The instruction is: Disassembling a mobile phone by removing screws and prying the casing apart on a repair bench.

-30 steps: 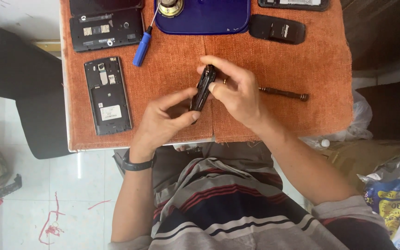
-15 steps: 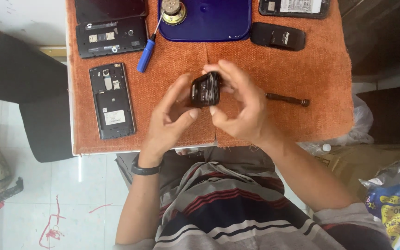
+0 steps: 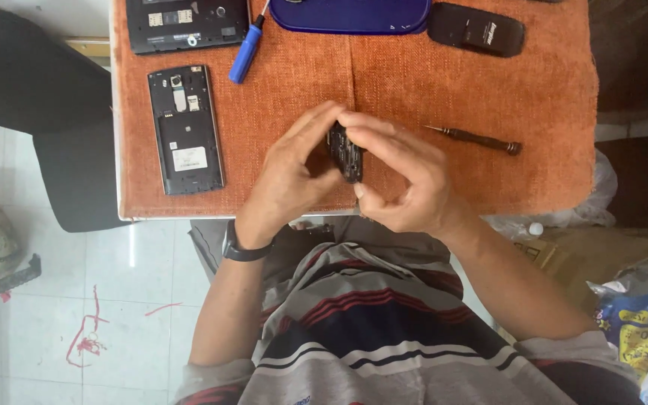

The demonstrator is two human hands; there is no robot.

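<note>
A: Small black phone part (image 3: 346, 152): location?
B: Centre of the frame, raised just above the orange cloth of the desk (image 3: 414, 82), turned edge-on to the camera. Its face cannot be made out.
A: Hands?
B: Left hand (image 3: 290, 176) closed on the part from the left, fingertips on its upper end. Right hand (image 3: 399, 176) closed on it from the right, thumb and fingers pinching its lower edge. A black wristband (image 3: 243, 250) sits on the left wrist.
A: Other items, left side?
B: Opened phone with its back cover off (image 3: 186, 129), flat at centre left. Second opened phone (image 3: 187, 22) at upper left, partly cut by the frame edge. Blue-handled screwdriver (image 3: 245, 54) just right of it.
A: Top and right?
B: Blue oval tray (image 3: 350, 15) at top centre, black battery pack (image 3: 476, 30) at upper right, dark slim screwdriver (image 3: 474, 139) lying right of the hands, well apart from them.
</note>
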